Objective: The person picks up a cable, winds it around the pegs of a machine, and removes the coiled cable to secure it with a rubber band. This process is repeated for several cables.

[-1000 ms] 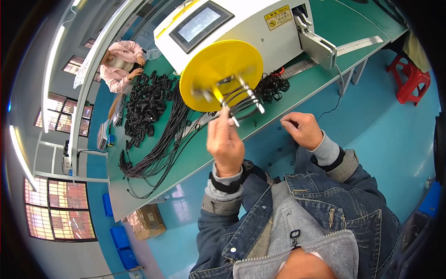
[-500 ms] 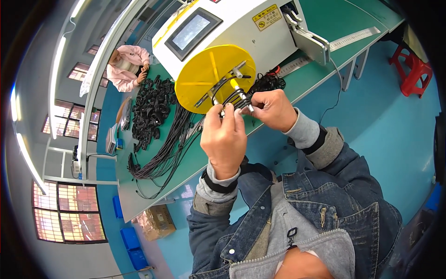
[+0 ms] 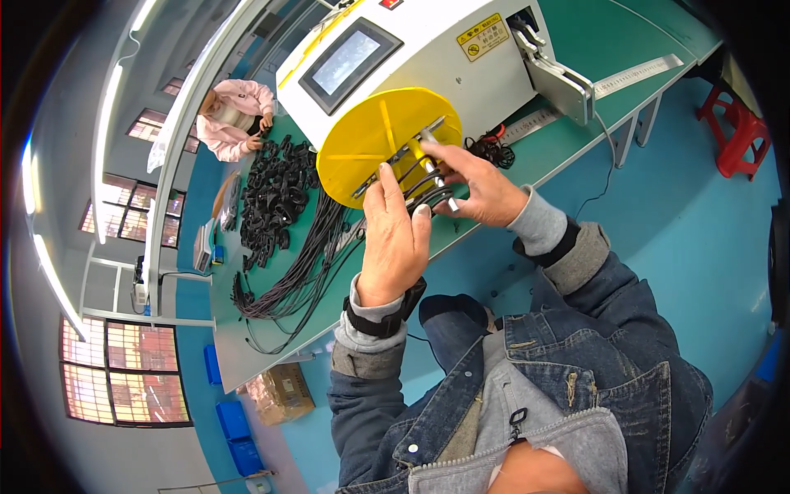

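Left hand (image 3: 393,247) upright, its fingers straight and side by side with the thumb standing apart, the worker faced the machine; the right hand (image 3: 487,191) came in from the other side, thumb and forefinger spread in a curve, though I could not tell whether it pressed on anything. Before them stretched a long green-topped table (image 3: 576,142) with pale metal legs, and on it sat a boxy white machine (image 3: 440,78). Past the table's far left end, a co-worker in a pink jacket (image 3: 233,122) bent over a broad heap of black coiled cables (image 3: 271,185). On the machine's near face was a round, flat yellow disc (image 3: 352,148), with a long bundle of loose dark cables (image 3: 284,305) trailing across the table to its left. A red plastic stool (image 3: 732,136) stood on the blue floor at the right. The machine's top carried a dark-framed rectangular screen (image 3: 350,66), and a silvery ruler strip (image 3: 638,76) lay along the tabletop. Smaller yet, a coil of thin black cable (image 3: 431,196) hung between the two hands, looped around a slim white-and-yellow rod (image 3: 429,169) jutting from the disc.
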Motion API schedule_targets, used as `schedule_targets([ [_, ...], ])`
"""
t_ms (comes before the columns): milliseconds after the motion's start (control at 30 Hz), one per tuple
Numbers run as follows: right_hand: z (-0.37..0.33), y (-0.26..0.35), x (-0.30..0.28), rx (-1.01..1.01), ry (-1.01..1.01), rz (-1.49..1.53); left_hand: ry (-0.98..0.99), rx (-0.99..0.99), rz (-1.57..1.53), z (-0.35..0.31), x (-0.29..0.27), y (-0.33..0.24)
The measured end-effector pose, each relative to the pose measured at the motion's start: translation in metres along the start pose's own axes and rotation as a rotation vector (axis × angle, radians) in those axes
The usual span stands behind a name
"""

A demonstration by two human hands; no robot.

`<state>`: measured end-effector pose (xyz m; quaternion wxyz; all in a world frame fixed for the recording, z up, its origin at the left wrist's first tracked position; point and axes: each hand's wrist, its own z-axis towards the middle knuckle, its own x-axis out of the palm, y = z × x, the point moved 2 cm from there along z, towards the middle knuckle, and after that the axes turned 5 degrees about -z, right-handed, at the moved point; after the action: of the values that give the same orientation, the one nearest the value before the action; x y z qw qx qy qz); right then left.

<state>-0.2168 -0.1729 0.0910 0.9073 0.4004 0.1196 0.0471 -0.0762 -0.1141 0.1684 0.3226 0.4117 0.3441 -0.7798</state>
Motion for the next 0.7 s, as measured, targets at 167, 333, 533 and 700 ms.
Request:
schedule_targets([
  [167, -0.025, 0.017, 0.035, 0.256, -0.284, 0.212, 0.015, -0.156, 0.055, -0.005, 0.015, -0.003],
  [333, -0.022, 0.028, 0.036, 0.203, -0.384, 0.002, -0.126, 0.03, -0.043, -0.004, 0.017, 0.002],
  [533, -0.019, 0.029, 0.032, 0.232, -0.303, -0.163, 0.079, -0.116, 0.055, -0.005, 0.008, -0.013],
  [700, -0.059, 0.052, 0.022, 0.231, -0.222, -0.28, 0.153, -0.135, 0.046, -0.036, 0.01, -0.042],
])
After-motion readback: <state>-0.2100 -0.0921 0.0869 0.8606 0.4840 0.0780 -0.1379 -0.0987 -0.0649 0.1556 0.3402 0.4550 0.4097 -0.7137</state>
